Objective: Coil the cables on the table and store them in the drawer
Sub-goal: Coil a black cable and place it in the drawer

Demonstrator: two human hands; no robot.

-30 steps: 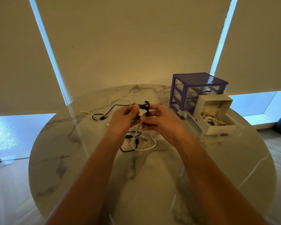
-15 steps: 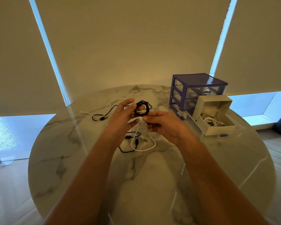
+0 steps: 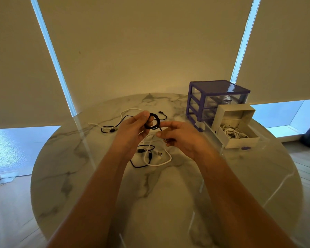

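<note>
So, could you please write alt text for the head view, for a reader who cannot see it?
Above a round marble table, a left hand holds a small black cable coil while the right hand pinches its loose end. More cables lie beneath, beside a purple drawer unit.

The round marble tabletop (image 3: 161, 203) is showing white with grey veining. The coiled thin cable (image 3: 152, 121) being held above it is showing black. On the marble, a loose looping cable (image 3: 164, 161) is lying white, tangled with a loose thin cable (image 3: 138, 165) that is black. Farther back, another long cable (image 3: 131, 110) is running white beside a black one (image 3: 120, 121). The small plastic drawer unit (image 3: 217, 101) is showing a purple frame with clear drawers. The open cardboard box (image 3: 240, 142) is white, holding white bundled cables (image 3: 231, 131). The roller blinds (image 3: 150, 42) are glowing beige.
</note>
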